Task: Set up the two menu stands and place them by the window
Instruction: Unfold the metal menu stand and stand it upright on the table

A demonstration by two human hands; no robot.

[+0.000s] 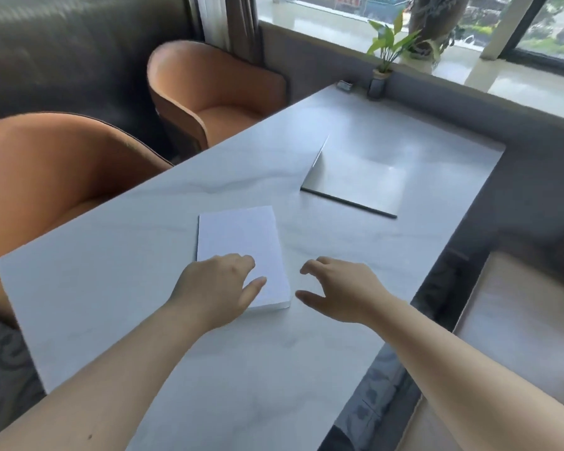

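Note:
A flat white menu stand [241,245] lies folded on the pale marble table [118,288], near its middle. My left hand [215,284] rests on the stand's near end, fingers spread, thumb on its top. Just right of the stand's near corner, my right hand [342,288] hovers with curled, parted fingers and holds nothing. Farther back on the table lies a second menu stand [358,180], clear and glossy with a dark near edge, one panel raised at an angle on its left side.
Two orange chairs [209,92] [46,177] stand along the table's left side. A small potted plant [385,56] and a small dark object [345,84] sit at the table's far end by the window ledge [339,30]. A beige seat [518,320] is at the right.

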